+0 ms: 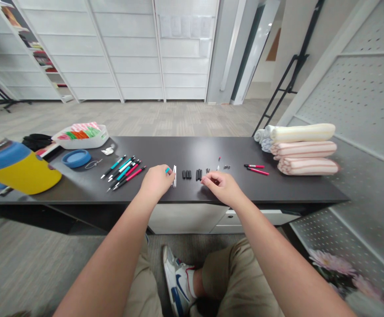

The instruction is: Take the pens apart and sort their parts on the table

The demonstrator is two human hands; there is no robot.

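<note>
Piece (167, 170), bright turquoise, small, in left fingers (170, 178)

At one table (168, 149), I count one left hand (157, 182), one right hand (224, 187), three thick black tubes (187, 175), three slim black tubes (199, 175), two red pens (258, 171) on the right and at least five bunched pens (134, 175) on the left, too crowded for me to tally exactly. Also in view: three large rolled towels (305, 149), one tray (86, 143), one blue lid (76, 158), one yellow-and-blue container (36, 171).
</note>
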